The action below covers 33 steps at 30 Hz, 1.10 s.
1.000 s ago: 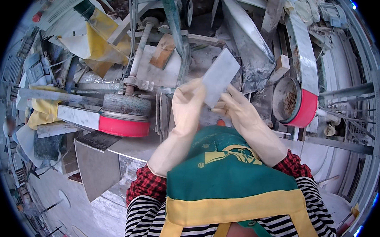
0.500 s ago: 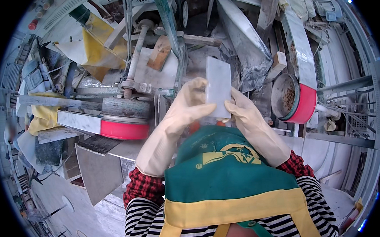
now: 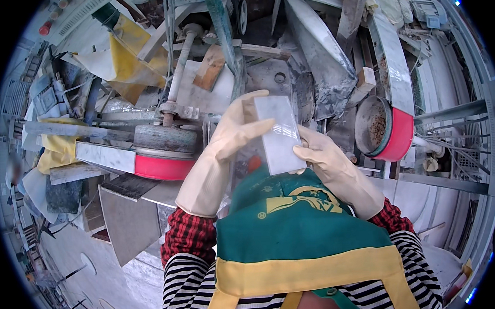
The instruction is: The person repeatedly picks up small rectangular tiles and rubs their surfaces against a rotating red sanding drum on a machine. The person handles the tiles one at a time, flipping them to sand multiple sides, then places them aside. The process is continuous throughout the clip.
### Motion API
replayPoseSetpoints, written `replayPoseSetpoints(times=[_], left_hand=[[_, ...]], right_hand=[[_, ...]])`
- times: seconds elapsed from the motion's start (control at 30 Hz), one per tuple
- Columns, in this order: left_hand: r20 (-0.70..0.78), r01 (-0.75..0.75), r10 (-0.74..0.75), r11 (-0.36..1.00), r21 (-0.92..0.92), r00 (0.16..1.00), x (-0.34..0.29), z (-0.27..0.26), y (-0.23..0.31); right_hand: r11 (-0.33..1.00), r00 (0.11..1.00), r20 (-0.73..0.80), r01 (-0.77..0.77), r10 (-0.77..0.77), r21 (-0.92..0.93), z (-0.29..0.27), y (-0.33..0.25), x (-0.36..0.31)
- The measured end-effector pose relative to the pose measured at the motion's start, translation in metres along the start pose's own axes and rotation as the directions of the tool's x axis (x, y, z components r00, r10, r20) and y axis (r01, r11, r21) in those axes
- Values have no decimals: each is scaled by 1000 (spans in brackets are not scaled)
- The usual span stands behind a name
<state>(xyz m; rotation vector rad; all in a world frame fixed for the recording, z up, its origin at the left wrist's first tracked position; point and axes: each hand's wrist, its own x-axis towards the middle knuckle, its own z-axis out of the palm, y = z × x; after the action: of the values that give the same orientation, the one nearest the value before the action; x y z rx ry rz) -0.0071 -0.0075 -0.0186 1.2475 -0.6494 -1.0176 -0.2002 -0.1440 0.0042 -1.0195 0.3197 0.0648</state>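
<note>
A thin, pale grey rectangular slab (image 3: 281,144) is held upright in front of my chest, with a bright reflection across its glossy face. My right hand (image 3: 321,150), in a cream rubber glove, grips its lower right edge, thumb on the face and fingers partly hidden behind. At the left edge is my left hand (image 3: 232,127), gloved the same way. Its fingers are spread apart: one tip lies over the slab's face, and another reaches to the top edge. A green apron (image 3: 302,230) with yellow trim covers my front below the slab.
Red-banded belt machinery stands on both sides: a wheel guard (image 3: 167,167) at left and a round drum (image 3: 376,126) at right. A metal chute (image 3: 320,50) rises beyond the slab. A brown wooden block (image 3: 209,67) and yellow sheet (image 3: 128,60) lie at far left.
The slab has moved down toward my apron and slightly left, and its face now catches a reflection. My left hand's fingers have straightened and spread; the right keeps its grip.
</note>
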Motion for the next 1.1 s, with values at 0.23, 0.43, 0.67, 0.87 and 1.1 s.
replayPoseSetpoints(times=[0.23, 0.43, 0.67, 0.87, 1.1], left_hand=[[-252, 136, -129, 991, 11, 959, 6, -6, -3], [-624, 314, 127, 777, 546, 771, 1, -80, -42], [-792, 842, 473, 169, 513, 387, -114, -232, -49], [-947, 909, 244, 309, 280, 209, -159, -318, -121], [-952, 881, 228, 382, 280, 204, -159, -303, -118]], right_hand=[[993, 998, 54, -51, 46, 103, 5, 2, 1], [994, 1000, 20, 21, -23, 104, -29, 25, 4], [893, 589, -694, 409, -415, -187, -174, 73, -23], [884, 9, -931, 318, -365, -343, -287, 46, -73], [879, -96, -977, 428, -188, -211, -349, 16, -79]])
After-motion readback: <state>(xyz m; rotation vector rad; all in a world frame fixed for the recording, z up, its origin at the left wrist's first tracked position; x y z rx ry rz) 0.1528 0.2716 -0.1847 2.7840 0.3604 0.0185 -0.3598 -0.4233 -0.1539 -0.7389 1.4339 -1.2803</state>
